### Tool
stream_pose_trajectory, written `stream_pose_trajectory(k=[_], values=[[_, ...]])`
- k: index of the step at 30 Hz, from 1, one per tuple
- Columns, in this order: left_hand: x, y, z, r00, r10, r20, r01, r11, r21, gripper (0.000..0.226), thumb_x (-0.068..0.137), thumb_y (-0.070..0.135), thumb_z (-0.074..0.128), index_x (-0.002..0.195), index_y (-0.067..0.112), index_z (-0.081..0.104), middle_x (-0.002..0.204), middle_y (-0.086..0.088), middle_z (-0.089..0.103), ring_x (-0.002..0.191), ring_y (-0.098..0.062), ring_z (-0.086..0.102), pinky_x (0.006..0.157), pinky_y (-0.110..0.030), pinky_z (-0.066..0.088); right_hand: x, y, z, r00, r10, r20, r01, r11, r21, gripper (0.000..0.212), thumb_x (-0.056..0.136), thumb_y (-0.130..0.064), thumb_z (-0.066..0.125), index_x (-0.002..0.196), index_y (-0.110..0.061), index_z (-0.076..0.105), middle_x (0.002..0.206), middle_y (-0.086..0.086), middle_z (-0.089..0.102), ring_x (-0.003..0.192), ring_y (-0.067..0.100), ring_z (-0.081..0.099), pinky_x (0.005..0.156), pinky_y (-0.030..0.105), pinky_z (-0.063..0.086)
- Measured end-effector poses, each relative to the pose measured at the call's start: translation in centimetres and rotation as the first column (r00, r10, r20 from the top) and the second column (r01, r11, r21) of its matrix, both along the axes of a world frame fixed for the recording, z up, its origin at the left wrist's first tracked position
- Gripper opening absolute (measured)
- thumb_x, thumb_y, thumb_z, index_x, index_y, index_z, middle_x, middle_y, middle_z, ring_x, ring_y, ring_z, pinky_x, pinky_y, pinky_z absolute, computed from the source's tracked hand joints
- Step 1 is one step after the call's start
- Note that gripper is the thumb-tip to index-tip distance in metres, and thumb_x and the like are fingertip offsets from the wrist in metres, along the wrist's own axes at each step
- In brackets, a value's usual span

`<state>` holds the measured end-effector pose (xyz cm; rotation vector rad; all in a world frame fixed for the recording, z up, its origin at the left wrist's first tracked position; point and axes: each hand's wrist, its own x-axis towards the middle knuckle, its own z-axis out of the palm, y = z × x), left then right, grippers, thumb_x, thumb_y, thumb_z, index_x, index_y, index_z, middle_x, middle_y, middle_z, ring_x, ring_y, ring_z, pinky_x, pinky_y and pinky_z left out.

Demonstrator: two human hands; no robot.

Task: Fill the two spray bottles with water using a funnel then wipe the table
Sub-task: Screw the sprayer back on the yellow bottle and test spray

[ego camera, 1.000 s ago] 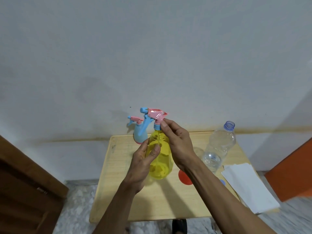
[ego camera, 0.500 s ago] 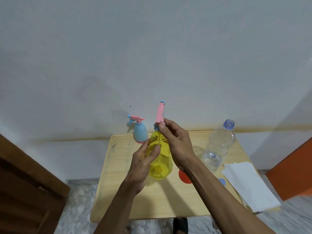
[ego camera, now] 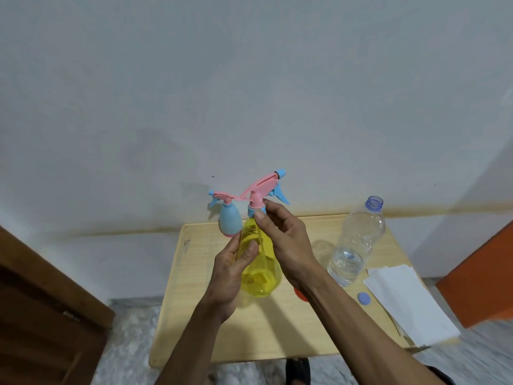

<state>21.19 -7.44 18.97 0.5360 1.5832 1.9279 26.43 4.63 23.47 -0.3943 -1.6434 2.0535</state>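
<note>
A yellow spray bottle (ego camera: 262,269) stands near the middle of the wooden table (ego camera: 194,309). My left hand (ego camera: 231,269) grips its body from the left. My right hand (ego camera: 286,240) pinches the blue collar under its pink spray head (ego camera: 263,190), whose nozzle points up to the right. A small blue spray bottle (ego camera: 229,219) with a pink head stands behind, at the table's back edge. Part of an orange funnel (ego camera: 299,295) shows under my right forearm.
A clear water bottle (ego camera: 356,243), open and about a third full, stands at the right. Its blue cap (ego camera: 363,298) lies on the table beside a white cloth (ego camera: 408,301) at the right edge. A wall runs behind the table; brown furniture stands at the left.
The pink spray head has turned on the yellow bottle's neck, its nozzle swinging from the left to the right. My left hand stayed on the bottle's body.
</note>
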Motion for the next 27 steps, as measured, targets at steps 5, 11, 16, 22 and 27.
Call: stream_pose_trajectory(k=[5, 11, 16, 22, 27], values=[[-0.1, 0.0, -0.2, 1.000, -0.010, 0.017, 0.010, 1.000, 0.008, 0.056, 0.085, 0.045, 0.072, 0.137, 0.030, 0.058, 0.135, -0.009, 0.065, 0.129, -0.033, 0.058, 0.111, -0.065, 0.038, 0.0, 0.2, 0.0, 1.000, -0.018, -0.003, 0.018, 0.999, -0.034, 0.026, 0.090, -0.024, 0.076, 0.113, -0.013, 0.073, 0.116, 0.012, 0.074, 0.115, 0.030, 0.067, 0.105, 0.049, 0.052], [-0.3, -0.1, -0.3, 0.999, -0.021, 0.026, 0.021, 1.000, 0.004, 0.055, 0.085, 0.045, 0.074, 0.135, 0.029, 0.060, 0.134, -0.011, 0.065, 0.129, -0.034, 0.058, 0.111, -0.064, 0.038, -0.1, 0.4, 0.5, 0.999, 0.041, -0.007, -0.042, 0.998, -0.055, 0.030, 0.092, -0.027, 0.070, 0.118, -0.012, 0.074, 0.117, 0.007, 0.075, 0.114, 0.021, 0.068, 0.098, 0.034, 0.055], [-0.2, -0.1, -0.3, 0.999, -0.031, 0.017, 0.031, 1.000, -0.002, 0.056, 0.084, 0.044, 0.070, 0.136, 0.027, 0.059, 0.134, -0.011, 0.065, 0.129, -0.034, 0.057, 0.111, -0.064, 0.038, -0.4, 0.5, 0.4, 1.000, -0.013, -0.014, 0.012, 0.997, -0.074, 0.042, 0.079, -0.036, 0.077, 0.113, -0.011, 0.074, 0.116, 0.012, 0.074, 0.119, 0.030, 0.065, 0.098, 0.038, 0.055], [-0.2, 0.0, -0.3, 1.000, -0.026, 0.016, 0.026, 1.000, -0.010, 0.055, 0.085, 0.046, 0.071, 0.136, 0.028, 0.059, 0.134, -0.010, 0.066, 0.129, -0.033, 0.058, 0.111, -0.063, 0.038, -0.2, 0.2, 0.6, 1.000, -0.005, -0.015, 0.006, 0.998, 0.066, 0.020, 0.098, -0.023, 0.066, 0.114, -0.017, 0.075, 0.113, 0.001, 0.076, 0.107, 0.010, 0.069, 0.087, 0.023, 0.055], [-0.6, -0.2, -0.3, 1.000, -0.019, -0.003, 0.019, 1.000, -0.024, 0.054, 0.087, 0.044, 0.070, 0.137, 0.028, 0.059, 0.134, -0.009, 0.066, 0.129, -0.033, 0.058, 0.110, -0.064, 0.039, -0.2, 0.6, 1.1, 0.997, 0.072, -0.007, -0.070, 0.986, 0.154, 0.019, 0.101, -0.025, 0.061, 0.112, -0.015, 0.074, 0.103, -0.003, 0.075, 0.097, 0.007, 0.065, 0.088, 0.023, 0.052]])
